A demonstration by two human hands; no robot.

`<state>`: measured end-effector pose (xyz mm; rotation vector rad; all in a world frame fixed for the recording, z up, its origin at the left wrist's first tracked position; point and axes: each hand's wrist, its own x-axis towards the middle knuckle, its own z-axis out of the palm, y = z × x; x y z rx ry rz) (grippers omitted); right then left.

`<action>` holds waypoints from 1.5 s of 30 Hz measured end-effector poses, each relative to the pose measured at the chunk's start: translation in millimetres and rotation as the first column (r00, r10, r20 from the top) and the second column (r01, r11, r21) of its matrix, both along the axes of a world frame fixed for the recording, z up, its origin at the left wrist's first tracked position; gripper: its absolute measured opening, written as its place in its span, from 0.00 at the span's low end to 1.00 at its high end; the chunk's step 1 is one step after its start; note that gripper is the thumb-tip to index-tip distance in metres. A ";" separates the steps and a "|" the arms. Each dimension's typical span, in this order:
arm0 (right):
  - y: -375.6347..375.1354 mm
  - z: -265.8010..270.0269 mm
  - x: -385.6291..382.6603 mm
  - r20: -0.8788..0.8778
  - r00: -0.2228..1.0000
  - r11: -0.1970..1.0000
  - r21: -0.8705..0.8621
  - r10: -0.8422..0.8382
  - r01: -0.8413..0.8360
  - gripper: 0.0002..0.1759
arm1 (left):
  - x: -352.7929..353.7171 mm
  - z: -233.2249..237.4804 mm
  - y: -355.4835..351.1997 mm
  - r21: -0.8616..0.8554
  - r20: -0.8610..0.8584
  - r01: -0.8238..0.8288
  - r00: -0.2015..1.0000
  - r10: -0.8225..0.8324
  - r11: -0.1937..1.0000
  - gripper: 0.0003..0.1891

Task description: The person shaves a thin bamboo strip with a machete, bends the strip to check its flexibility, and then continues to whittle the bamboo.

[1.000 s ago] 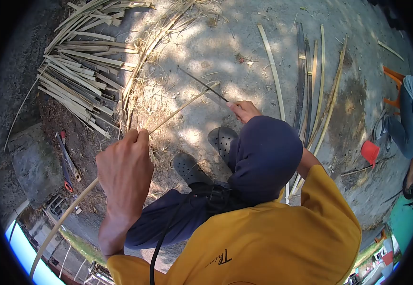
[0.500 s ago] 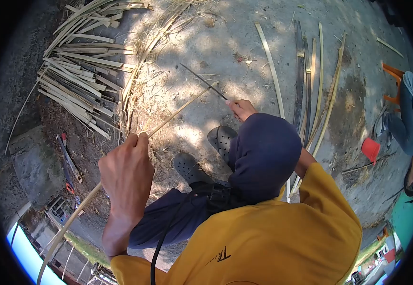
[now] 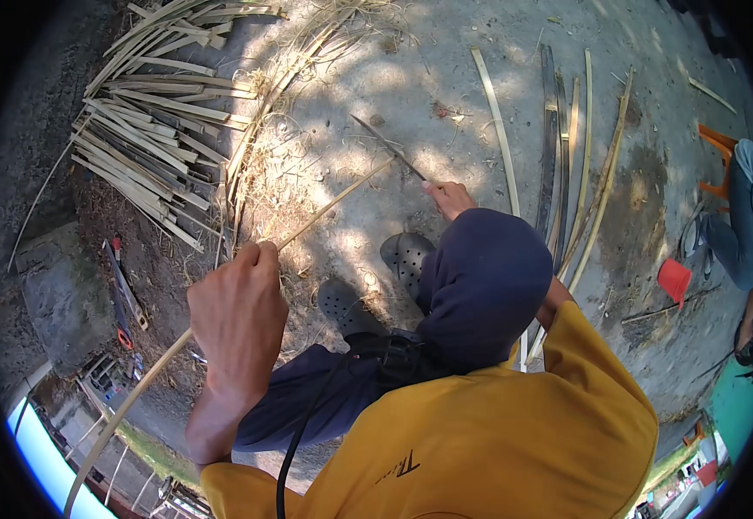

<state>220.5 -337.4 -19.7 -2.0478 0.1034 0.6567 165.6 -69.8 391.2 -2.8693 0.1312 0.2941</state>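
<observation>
My left hand (image 3: 238, 311) is closed around a long, thin bamboo strip (image 3: 333, 204). The strip runs from its tip in front of my feet, through my fist, and bends down past the lower left edge of the view. In my right hand (image 3: 452, 200), beside my raised knee, is a knife with a slender dark blade (image 3: 389, 145) that points up and left. The strip's tip is close below the blade in this view. The knife's handle is mostly hidden by my fingers.
A heap of split bamboo strips (image 3: 164, 130) lies at the upper left, with shavings (image 3: 285, 164) beside it. Longer strips (image 3: 586, 138) lie on the right. A saw (image 3: 125, 290) is at the left. A red bucket (image 3: 674, 278) stands near another person (image 3: 740, 238) at the far right.
The knife blade has moved slightly right, and its tip no longer reaches as far left across the strip. My left hand has shifted a little right with the strip.
</observation>
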 end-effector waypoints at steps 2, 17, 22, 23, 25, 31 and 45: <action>3.2 2.6 -7.3 -0.044 0.999 0.999 0.032 -0.012 0.013 0.34 | 3.7 -1.2 0.1 -0.023 0.014 -0.007 1.000 0.007 1.000 0.04; -2.4 -10.2 -14.0 -0.149 0.987 0.998 0.011 -0.063 0.065 0.37 | 0.1 5.2 10.0 -0.052 -0.040 -0.024 0.999 0.022 0.998 0.03; 5.6 4.5 -19.2 -0.109 0.993 0.995 -0.078 0.050 -0.058 0.40 | -14.3 21.2 16.4 -0.055 -0.041 -0.032 0.999 0.029 0.998 0.03; 6.3 10.0 -18.2 -0.107 0.992 0.994 -0.079 0.073 -0.082 0.40 | -19.4 30.7 17.9 -0.064 -0.007 -0.045 0.999 0.045 0.997 0.03; 5.8 8.1 -18.6 -0.102 0.990 0.992 -0.078 0.094 -0.102 0.41 | -29.7 56.7 23.9 -0.071 0.029 -0.055 0.998 0.057 0.996 0.03; 3.8 0.6 -11.9 -0.165 0.979 0.987 -0.084 0.124 -0.139 0.40 | -72.6 90.3 51.0 -0.076 -0.012 -0.171 0.985 0.171 0.982 0.07; 6.9 56.4 -3.8 0.212 0.910 0.843 -0.494 0.356 -0.214 0.31 | -143.1 91.1 114.4 -0.387 0.386 -0.334 0.788 0.480 0.860 0.07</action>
